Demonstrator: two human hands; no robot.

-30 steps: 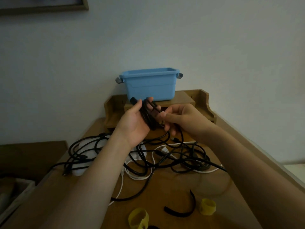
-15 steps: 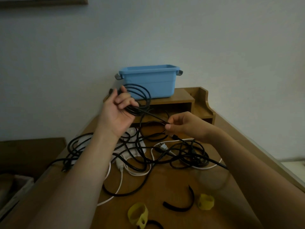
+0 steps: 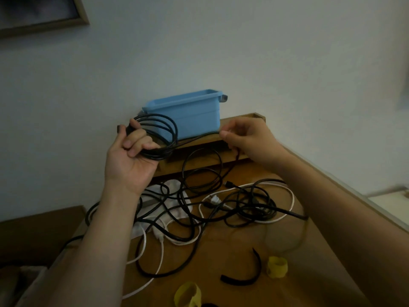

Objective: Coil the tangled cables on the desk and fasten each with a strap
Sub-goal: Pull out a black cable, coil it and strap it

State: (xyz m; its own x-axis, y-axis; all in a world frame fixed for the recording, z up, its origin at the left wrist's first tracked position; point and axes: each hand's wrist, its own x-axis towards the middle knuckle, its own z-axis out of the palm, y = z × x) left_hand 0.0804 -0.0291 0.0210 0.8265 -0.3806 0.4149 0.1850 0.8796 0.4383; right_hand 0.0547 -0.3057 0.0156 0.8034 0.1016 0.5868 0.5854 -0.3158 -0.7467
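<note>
My left hand point(image 3: 130, 160) is raised above the desk and grips a coil of black cable point(image 3: 164, 134) with several loops. A straight run of the same cable stretches right to my right hand point(image 3: 247, 138), which pinches it between thumb and fingers in front of the blue bin. Below lies a tangle of black and white cables point(image 3: 221, 204) on the wooden desk point(image 3: 232, 251). A black strap point(image 3: 243, 278) lies curved near the front, with a yellow strap roll point(image 3: 276, 267) beside it and another yellow strap point(image 3: 188, 298) at the bottom edge.
A blue plastic bin point(image 3: 190, 116) stands on a wooden riser shelf point(image 3: 243, 122) against the white wall. A white cloth or power strip point(image 3: 174, 209) lies under the tangle. A picture frame point(image 3: 44, 16) hangs at top left. The desk's right edge runs diagonally.
My hands have drawn apart: the left hand lifted the coil to the left, the right hand slid out along the cable to the right, stretching a length taut. The camera tilted.
</note>
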